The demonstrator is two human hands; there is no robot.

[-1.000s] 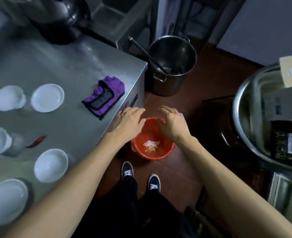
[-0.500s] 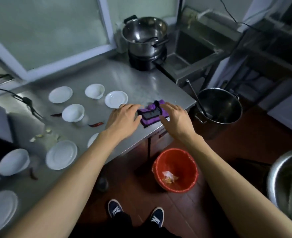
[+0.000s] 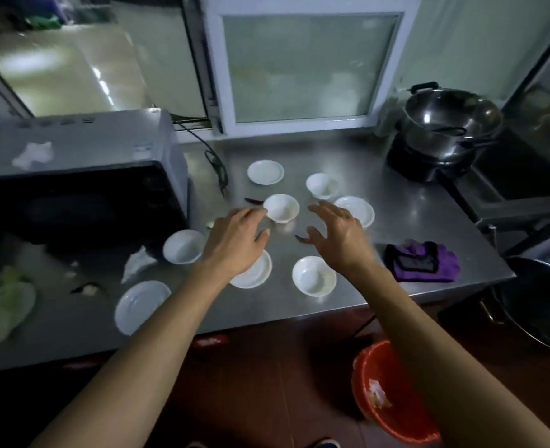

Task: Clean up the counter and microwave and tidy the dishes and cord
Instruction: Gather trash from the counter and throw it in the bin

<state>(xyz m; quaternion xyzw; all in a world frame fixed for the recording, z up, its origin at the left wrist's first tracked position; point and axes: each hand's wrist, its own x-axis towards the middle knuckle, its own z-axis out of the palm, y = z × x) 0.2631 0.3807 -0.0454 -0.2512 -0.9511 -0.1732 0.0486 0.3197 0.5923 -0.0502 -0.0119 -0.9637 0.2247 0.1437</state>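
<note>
- My left hand (image 3: 234, 244) hovers, fingers relaxed and apart, beside a white bowl (image 3: 281, 207).
- My right hand (image 3: 340, 236), fingers spread (holding nothing), hovers over a red chili (image 3: 301, 238).

Left hand (image 3: 234, 244) perhaps half-hides plate (image 3: 257, 273)

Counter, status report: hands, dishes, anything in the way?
Both hands open, empty: left hand, right hand over the dishes. Small bowl at left fingertips. Red chili lies between hands.
</note>
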